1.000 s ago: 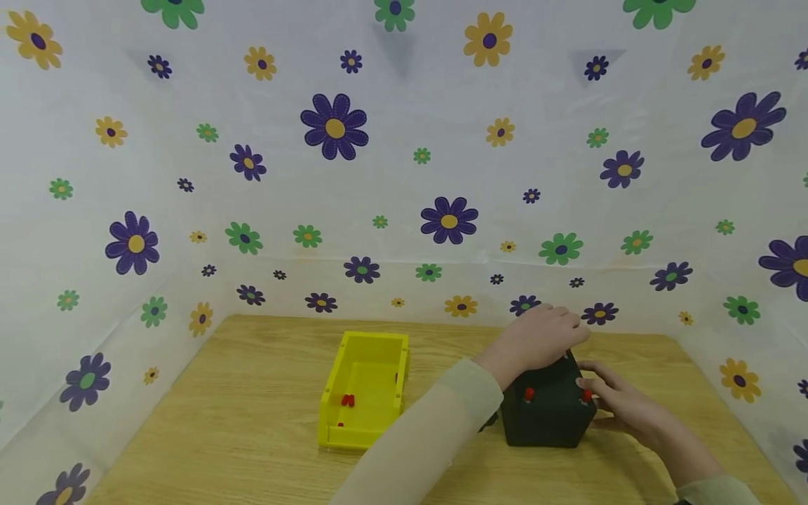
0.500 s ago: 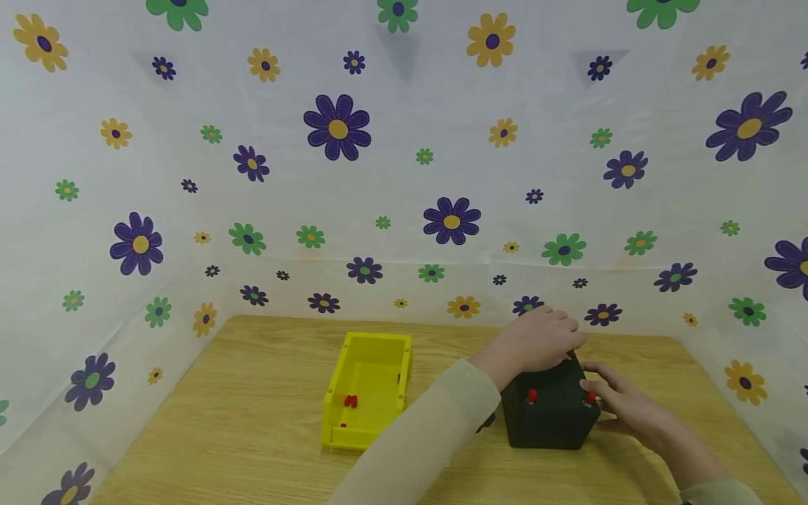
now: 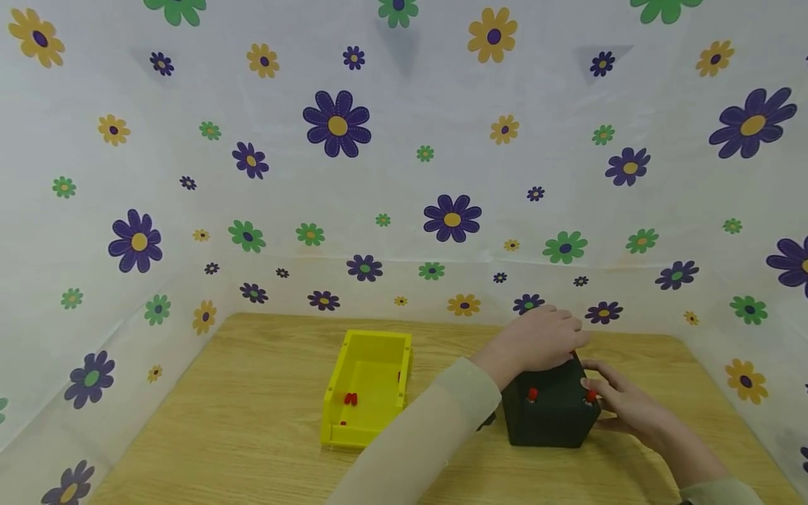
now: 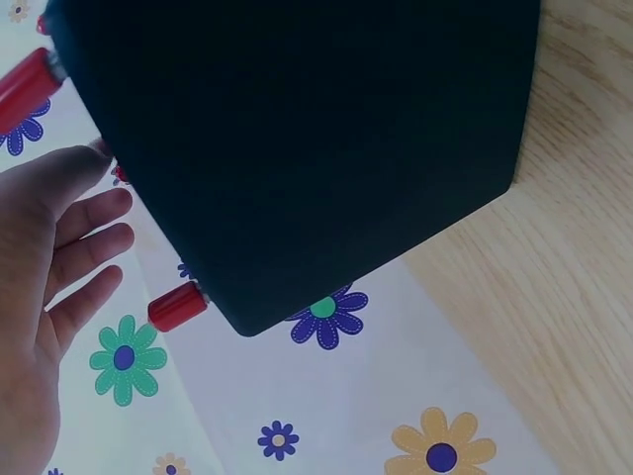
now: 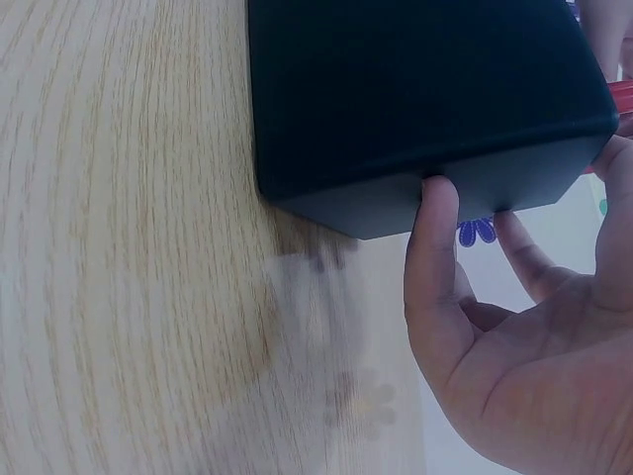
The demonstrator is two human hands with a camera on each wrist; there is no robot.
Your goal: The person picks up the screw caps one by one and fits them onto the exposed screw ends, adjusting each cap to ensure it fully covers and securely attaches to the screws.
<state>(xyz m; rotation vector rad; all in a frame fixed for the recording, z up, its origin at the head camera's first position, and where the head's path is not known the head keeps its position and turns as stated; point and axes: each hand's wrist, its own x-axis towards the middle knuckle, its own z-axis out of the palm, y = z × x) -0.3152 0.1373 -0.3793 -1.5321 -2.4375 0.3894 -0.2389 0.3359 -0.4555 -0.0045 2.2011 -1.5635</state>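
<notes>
A black box (image 3: 546,414) studded with red pegs stands on the wooden table (image 3: 252,435), right of centre. My left hand (image 3: 539,340) rests on its top. In the left wrist view its fingers (image 4: 69,247) lie nearly straight beside the box (image 4: 297,129), their tips by a peg. My right hand (image 3: 621,407) is at the box's right side, fingertips closed on a red peg (image 3: 590,396). The right wrist view shows its thumb (image 5: 432,237) braced on the box's edge (image 5: 415,89), other fingers curled by the peg (image 5: 615,91). Another peg (image 3: 532,395) sticks out of the front face.
A yellow open bin (image 3: 330,400) sits left of the box with a few red pegs (image 3: 348,399) inside. Flower-printed sheets (image 3: 404,175) wall the table at the back and both sides. Bare wood lies left of the bin and along the front edge.
Both hands and the box stay where they were. Only the head view shifts slightly.
</notes>
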